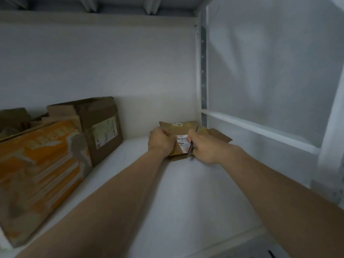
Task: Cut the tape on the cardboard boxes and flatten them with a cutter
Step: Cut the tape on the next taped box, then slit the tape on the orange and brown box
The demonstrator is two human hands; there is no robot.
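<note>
The small brown cardboard box (pixel 183 127) looks light and fairly stiff at its folds but easily crushed across its flat faces, so it will probably slide on the smooth white shelf (pixel 167 192) unless it is pinned. The sound place to hold it is along an edge or corner, where the board is doubled, and away from the cutting line. Its white shipping label (pixel 181 144) is slick paper and a blade could skate across it (a reason to press lightly).

The box sits far back on the shelf, in the right rear corner, with one flap splayed out to its right. The left hand (pixel 161 140) is on the box's left side, fingers curled over its edge and gripping it. The right hand (pixel 204 148) is at the near right of the box, closed round a slim dark cutter (pixel 191 148) whose upper end lies across the label's right margin; whether a blade is out is too blurred to tell. The hands are close together, the label between them.

Well apart to the left stand an orange-printed cardboard box (pixel 41 164) and a taller brown cardboard box (pixel 104 127).
</note>
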